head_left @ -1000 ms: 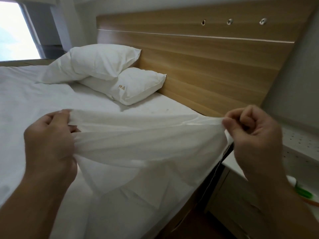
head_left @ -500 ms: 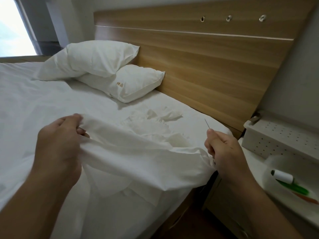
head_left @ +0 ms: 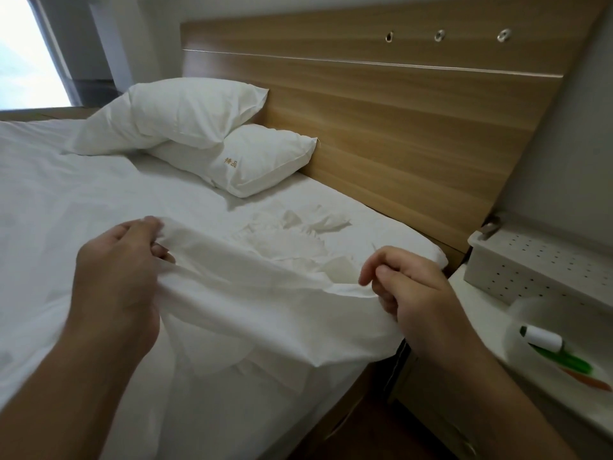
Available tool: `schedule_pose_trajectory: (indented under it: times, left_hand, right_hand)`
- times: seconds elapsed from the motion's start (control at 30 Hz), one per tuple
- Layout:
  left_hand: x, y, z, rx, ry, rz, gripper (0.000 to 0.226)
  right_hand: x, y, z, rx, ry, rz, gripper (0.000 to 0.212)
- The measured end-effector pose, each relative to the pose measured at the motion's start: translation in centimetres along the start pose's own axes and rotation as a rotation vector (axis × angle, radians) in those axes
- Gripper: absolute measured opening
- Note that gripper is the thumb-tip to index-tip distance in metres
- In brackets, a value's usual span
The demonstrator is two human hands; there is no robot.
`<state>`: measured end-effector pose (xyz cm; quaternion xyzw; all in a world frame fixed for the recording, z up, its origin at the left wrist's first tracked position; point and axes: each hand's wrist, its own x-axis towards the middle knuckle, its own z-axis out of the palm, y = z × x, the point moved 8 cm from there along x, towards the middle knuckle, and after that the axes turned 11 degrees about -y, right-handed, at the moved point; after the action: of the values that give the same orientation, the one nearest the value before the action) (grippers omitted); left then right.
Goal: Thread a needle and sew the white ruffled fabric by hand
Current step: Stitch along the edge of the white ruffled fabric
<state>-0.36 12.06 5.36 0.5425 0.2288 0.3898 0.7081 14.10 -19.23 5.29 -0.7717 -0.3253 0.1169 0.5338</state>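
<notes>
White fabric between both hands, near pillows

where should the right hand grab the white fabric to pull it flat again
Probably the folded top edge of the white fabric, where it droops just left of the right hand. Come in from the right and slightly above, pinching thumb over fingers. The left hand already grips the far end, so a pinch there should tension the edge between both hands.
</notes>
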Motion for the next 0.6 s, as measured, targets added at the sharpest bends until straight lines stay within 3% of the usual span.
schedule_pose_trajectory:
  times: [0.1,0.17,0.3,0.43,0.6]
  left_hand:
    - [0.0,0.0,-0.1,-0.016,0.000,0.002,0.044]
    - [0.0,0.0,0.0,-0.028,-0.006,-0.006,0.045]
    - [-0.2,0.2,0.2,-0.033,-0.006,-0.009,0.038]
    - [-0.4,0.4,0.0,-0.010,0.008,-0.007,0.039]
    - [-0.4,0.6,0.0,0.060,-0.001,0.025,0.026]
  right_hand:
    - [-0.1,-0.3,1.1,-0.110,-0.006,-0.011,0.027]
    - [-0.2,-0.9,2.2,-0.282,-0.031,-0.038,0.008]
    - [0.0,-0.5,3.9,-0.575,-0.024,-0.025,0.025]
    - [0.5,0.1,3.1,-0.604,0.069,-0.024,0.009]
    - [0.4,0.4,3.6,-0.624,0.011,-0.013,0.034]
